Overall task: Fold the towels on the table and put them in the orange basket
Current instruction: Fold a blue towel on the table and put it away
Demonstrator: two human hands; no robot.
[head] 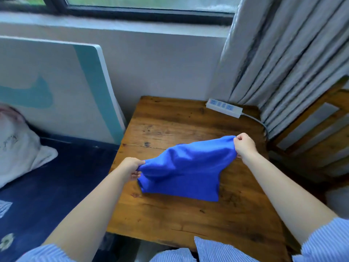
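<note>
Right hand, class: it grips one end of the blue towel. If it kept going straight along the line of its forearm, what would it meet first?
Probably the white power strip at the wooden table's far edge. The right hand, gripping the blue towel, points that way; depth is uncertain.

Head view only — looks forward and down, close over wooden table [170,129], window wall beyond

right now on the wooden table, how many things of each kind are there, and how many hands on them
blue towel: 1, pinched at one end by the left hand and at the other by the right hand
white power strip: 1
hands: 2
orange basket: 0 in view
total on the wooden table: 2 things
</note>
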